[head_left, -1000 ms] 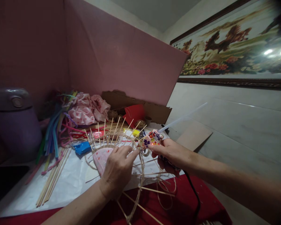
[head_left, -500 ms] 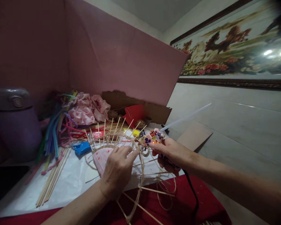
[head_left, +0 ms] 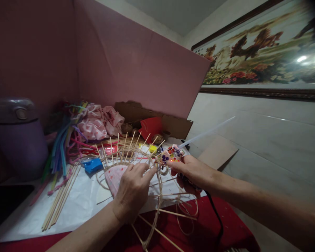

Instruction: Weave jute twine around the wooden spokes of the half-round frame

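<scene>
My right hand (head_left: 195, 169) is wrapped round a hot glue gun (head_left: 170, 154) with a flower pattern and a small red light. A translucent glue stick (head_left: 207, 131) juts from its back, and a black cord hangs below. The gun's front is close to the rim of a frame (head_left: 159, 201) made of thin wooden sticks and twine. My left hand (head_left: 133, 189) is closed at that rim, thumb and fingers pinching near the gun's tip; the exact spot of twine is partly hidden. Under this hand lies a pink dotted fabric piece (head_left: 114, 177) inside the frame.
Loose wooden sticks (head_left: 60, 197) lie on white paper (head_left: 78, 210) over a red cloth (head_left: 220, 224). Behind are a blue packet (head_left: 92, 165), colourful pipe cleaners (head_left: 59, 150), crumpled pink fabric (head_left: 94, 122), red sheet (head_left: 150, 128) and cardboard (head_left: 178, 127). A purple bin (head_left: 18, 143) stands left.
Almost nothing differs. Both hands, the glue gun and the frame hold nearly the same positions, with only a slight shift of the whole view.
</scene>
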The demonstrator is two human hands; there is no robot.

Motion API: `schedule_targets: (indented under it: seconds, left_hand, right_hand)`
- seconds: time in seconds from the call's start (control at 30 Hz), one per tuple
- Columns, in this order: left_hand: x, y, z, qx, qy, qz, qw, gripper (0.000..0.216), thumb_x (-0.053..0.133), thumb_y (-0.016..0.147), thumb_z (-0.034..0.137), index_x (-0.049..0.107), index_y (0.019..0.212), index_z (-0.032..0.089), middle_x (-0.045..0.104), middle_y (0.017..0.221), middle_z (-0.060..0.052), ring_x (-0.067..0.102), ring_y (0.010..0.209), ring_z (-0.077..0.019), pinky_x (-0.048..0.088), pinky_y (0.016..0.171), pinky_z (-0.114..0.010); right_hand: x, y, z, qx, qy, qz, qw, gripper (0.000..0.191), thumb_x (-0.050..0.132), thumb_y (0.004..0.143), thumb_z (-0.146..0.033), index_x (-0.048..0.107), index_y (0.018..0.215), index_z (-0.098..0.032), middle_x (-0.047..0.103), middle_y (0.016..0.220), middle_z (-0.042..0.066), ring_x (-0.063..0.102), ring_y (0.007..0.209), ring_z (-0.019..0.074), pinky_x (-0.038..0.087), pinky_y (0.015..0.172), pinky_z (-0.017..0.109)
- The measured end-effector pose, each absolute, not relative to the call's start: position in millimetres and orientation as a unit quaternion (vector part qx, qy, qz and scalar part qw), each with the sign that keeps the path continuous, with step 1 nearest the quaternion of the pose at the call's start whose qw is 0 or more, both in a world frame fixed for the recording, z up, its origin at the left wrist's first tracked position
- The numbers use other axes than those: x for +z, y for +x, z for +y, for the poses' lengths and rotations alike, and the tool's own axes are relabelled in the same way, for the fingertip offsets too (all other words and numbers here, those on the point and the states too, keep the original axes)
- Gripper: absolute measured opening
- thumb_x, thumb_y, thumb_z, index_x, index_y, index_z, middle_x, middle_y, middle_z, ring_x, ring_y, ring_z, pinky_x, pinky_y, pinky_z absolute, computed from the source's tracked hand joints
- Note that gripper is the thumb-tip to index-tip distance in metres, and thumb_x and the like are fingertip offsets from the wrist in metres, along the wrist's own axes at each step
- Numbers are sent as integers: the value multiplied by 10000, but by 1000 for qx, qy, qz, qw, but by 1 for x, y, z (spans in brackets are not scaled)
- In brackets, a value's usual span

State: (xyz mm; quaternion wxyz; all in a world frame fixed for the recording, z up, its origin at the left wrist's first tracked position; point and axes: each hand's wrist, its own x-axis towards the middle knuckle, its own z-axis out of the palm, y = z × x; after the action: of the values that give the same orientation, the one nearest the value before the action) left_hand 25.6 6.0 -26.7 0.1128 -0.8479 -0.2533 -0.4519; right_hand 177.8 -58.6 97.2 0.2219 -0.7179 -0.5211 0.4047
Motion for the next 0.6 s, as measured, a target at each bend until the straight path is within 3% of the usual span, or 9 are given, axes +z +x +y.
schedule_targets:
  seconds: [0.6]
  left_hand:
    - [-26, 25, 6, -445, -850, -257, 115, 226, 500, 822, 110, 581, 1019, 183, 591, 842, -58, 497, 722, -201, 401, 642, -346]
  right_hand:
    - [97, 178, -59, 396, -717, -528, 223, 273, 425, 842, -390, 438, 667, -181, 474, 395, -45, 392, 257, 73, 324, 241, 177]
